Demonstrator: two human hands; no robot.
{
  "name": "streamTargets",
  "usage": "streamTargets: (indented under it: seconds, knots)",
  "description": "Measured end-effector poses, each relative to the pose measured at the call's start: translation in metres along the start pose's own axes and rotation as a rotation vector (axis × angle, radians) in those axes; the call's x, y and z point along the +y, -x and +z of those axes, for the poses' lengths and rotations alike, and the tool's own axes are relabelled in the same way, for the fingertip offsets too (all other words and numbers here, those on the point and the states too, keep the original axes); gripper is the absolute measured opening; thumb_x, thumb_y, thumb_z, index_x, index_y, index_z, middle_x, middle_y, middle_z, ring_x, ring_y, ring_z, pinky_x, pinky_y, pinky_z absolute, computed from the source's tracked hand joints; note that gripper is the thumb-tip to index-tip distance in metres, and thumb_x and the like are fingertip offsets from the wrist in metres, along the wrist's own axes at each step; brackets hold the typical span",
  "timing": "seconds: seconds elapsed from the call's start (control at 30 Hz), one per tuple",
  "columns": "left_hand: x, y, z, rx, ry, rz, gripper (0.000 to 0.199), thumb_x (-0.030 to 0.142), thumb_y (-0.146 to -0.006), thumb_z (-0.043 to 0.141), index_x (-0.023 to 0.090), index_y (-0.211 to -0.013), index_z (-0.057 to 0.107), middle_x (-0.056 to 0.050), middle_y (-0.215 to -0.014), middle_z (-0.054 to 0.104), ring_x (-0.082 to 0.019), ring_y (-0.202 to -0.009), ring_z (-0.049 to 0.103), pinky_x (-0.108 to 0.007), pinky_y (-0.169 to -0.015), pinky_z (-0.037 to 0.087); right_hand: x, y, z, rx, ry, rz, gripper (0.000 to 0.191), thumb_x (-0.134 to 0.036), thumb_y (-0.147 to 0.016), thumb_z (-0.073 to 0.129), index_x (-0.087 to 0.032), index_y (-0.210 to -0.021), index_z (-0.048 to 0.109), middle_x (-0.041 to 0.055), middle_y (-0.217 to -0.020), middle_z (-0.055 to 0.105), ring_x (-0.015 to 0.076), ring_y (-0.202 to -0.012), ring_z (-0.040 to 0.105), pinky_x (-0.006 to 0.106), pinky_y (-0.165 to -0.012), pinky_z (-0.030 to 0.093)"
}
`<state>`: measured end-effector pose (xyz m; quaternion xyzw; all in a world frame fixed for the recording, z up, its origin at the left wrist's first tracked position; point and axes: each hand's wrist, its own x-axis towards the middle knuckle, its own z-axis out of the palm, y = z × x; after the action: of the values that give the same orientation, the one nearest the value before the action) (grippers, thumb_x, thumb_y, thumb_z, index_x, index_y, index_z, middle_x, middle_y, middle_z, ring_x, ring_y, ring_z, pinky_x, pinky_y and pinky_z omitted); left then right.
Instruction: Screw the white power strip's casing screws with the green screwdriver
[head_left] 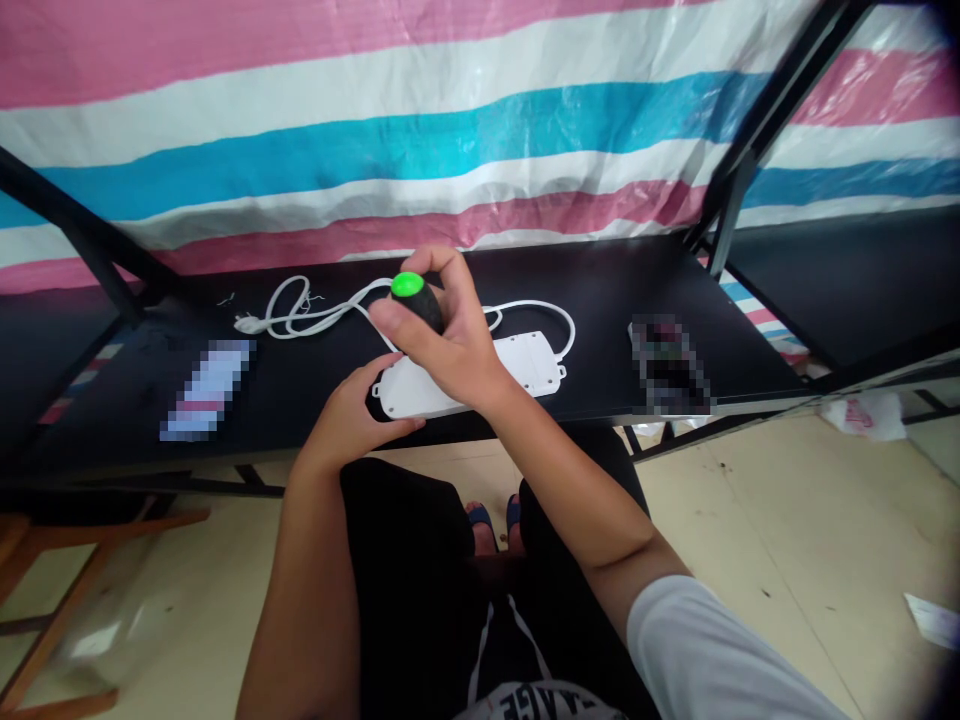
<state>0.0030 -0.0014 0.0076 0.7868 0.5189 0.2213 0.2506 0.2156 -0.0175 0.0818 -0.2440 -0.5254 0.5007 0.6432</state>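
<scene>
Power strip (534,365) between left thumb and fingers, green-capped tool handle (424,308) in the right grip

On my head view, the white power strip lies at the centre of the frame, slanting up to the right, its screw-holed side facing me. I have the left hand (352,408) closed around its left end, thumb along the near edge and fingers at the far one. The right hand (463,345) crosses above the strip, thumb and curled fingers closed around the black handle with its bright green cap up. That hand hides the tool's lower end from me, so I can't tell whether it touches the casing.

A white cord (568,318) leaves the strip's right end; its coils spread left of centre, behind the hands, to a plug (249,324). All this sits on a black tabletop (600,285). I make out a pixelated slab (212,388) at centre left and a darker pixelated object (669,365) at centre right. A striped sheet (450,145) fills the upper frame; blue sandals (481,516) show at lower centre.
</scene>
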Motion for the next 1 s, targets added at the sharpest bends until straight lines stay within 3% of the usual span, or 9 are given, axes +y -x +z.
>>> streamTargets:
  seconds: [0.1,0.2,0.3,0.4,0.57,0.7,0.8,0.87,1.0]
  knots:
    - [0.001,0.000,0.000,-0.001,0.007,0.005,0.102,0.059,-0.070,0.094,0.026,-0.161,0.060,-0.013,-0.154,0.071,-0.043,-0.138,0.067,-0.059,-0.122,0.050,0.004,-0.002,0.000,0.000,0.061,-0.071,0.044,-0.056,-0.091,0.089,-0.030,-0.101,0.055,-0.0009,-0.099,0.064,0.0139,-0.080,0.061,0.030,-0.073,0.058]
    - [0.000,0.000,0.000,0.007,0.005,0.003,0.104,0.061,-0.069,0.094,0.023,-0.160,0.061,-0.015,-0.155,0.070,-0.044,-0.138,0.067,-0.060,-0.122,0.050,0.006,-0.006,-0.002,-0.077,0.012,-0.103,0.034,-0.060,-0.100,0.077,-0.028,-0.106,0.066,-0.0004,-0.102,0.066,0.0106,-0.072,0.056,0.028,-0.065,0.052]
    - [0.000,-0.001,0.001,0.013,-0.009,-0.003,0.104,0.061,-0.068,0.094,0.025,-0.160,0.061,-0.014,-0.155,0.070,-0.044,-0.137,0.067,-0.059,-0.122,0.050,0.009,-0.008,-0.002,-0.108,-0.007,-0.047,0.041,-0.068,-0.107,0.063,-0.028,-0.114,0.071,-0.0008,-0.096,0.065,0.0098,-0.066,0.052,0.028,-0.060,0.047]
    - [0.001,0.000,0.000,0.009,-0.010,-0.006,0.102,0.060,-0.069,0.093,0.027,-0.160,0.061,-0.012,-0.154,0.071,-0.043,-0.136,0.068,-0.057,-0.121,0.052,0.014,-0.008,-0.001,-0.130,-0.114,-0.088,0.039,-0.065,-0.109,0.062,-0.028,-0.125,0.066,-0.0027,-0.087,0.062,0.0112,-0.065,0.050,0.028,-0.058,0.044]
    - [0.003,0.001,-0.001,0.007,-0.008,-0.007,0.100,0.061,-0.070,0.093,0.026,-0.159,0.062,-0.013,-0.150,0.073,-0.044,-0.135,0.069,-0.059,-0.118,0.053,0.017,-0.007,0.000,-0.056,-0.125,-0.153,0.043,-0.054,-0.097,0.086,-0.029,-0.110,0.055,-0.0034,-0.097,0.066,0.0104,-0.077,0.060,0.026,-0.075,0.058]
    - [0.002,0.000,-0.001,0.007,-0.012,-0.007,0.102,0.063,-0.070,0.093,0.026,-0.159,0.061,-0.014,-0.151,0.073,-0.044,-0.135,0.068,-0.059,-0.118,0.053,0.013,-0.008,-0.003,-0.163,-0.095,-0.154,0.048,-0.071,-0.100,0.074,-0.025,-0.112,0.065,-0.0042,-0.100,0.070,0.0061,-0.074,0.059,0.024,-0.071,0.057]
    - [-0.001,-0.001,0.001,0.001,-0.012,0.008,0.102,0.062,-0.070,0.093,0.026,-0.160,0.061,-0.013,-0.152,0.072,-0.043,-0.134,0.068,-0.057,-0.119,0.052,0.011,-0.006,-0.002,-0.148,-0.083,-0.111,0.056,-0.078,-0.103,0.062,-0.023,-0.106,0.069,-0.0018,-0.094,0.067,0.0088,-0.075,0.058,0.026,-0.066,0.054]
    - [-0.002,-0.001,0.001,0.004,-0.017,0.013,0.100,0.061,-0.070,0.093,0.027,-0.159,0.062,-0.012,-0.152,0.072,-0.043,-0.135,0.068,-0.057,-0.120,0.052,0.011,-0.005,-0.001,-0.114,-0.133,-0.086,0.053,-0.075,-0.107,0.058,-0.024,-0.113,0.067,-0.0018,-0.086,0.063,0.0110,-0.071,0.057,0.027,-0.061,0.050]
    - [-0.002,0.000,0.001,0.007,-0.010,0.013,0.101,0.061,-0.070,0.093,0.025,-0.159,0.061,-0.013,-0.152,0.072,-0.043,-0.135,0.068,-0.057,-0.120,0.052,0.012,-0.004,-0.003,-0.035,-0.125,-0.051,0.047,-0.070,-0.099,0.076,-0.029,-0.112,0.055,-0.0040,-0.085,0.063,0.0125,-0.070,0.059,0.027,-0.064,0.052]
